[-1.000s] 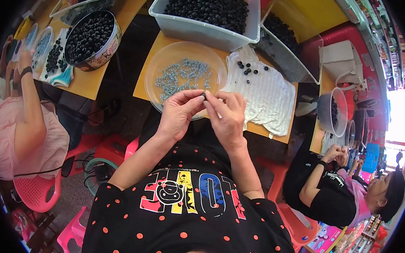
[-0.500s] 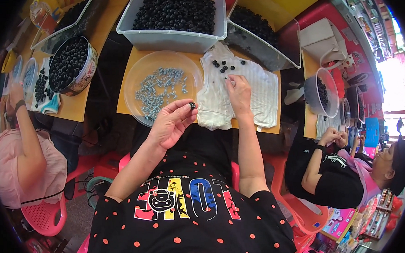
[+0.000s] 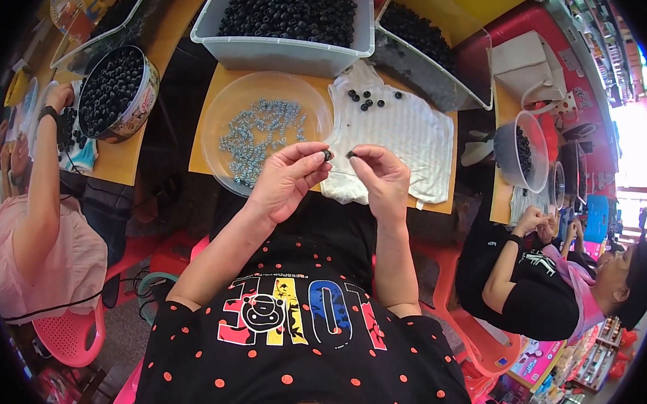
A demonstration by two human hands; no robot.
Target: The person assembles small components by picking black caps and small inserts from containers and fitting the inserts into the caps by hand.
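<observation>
My left hand pinches a small round black part with a hole in it between thumb and fingertips. Facing it, a short gap away, my right hand is closed at the fingertips on a smaller dark piece, too small to name. Both hands are raised over the near table edge. Behind my left hand, a clear round basin holds many small bluish metal parts, perhaps springs. A white cloth lies beyond my right hand, with several round black parts on it.
At the back stand a grey bin and a second bin, both with many black parts. A round tub of black parts stands on the left table. Co-workers sit at left and right. Red stools surround us.
My right hand has come off the cloth, back toward my left hand, with a small dark piece in its fingertips. My left hand has shifted slightly right, still holding the black part.
</observation>
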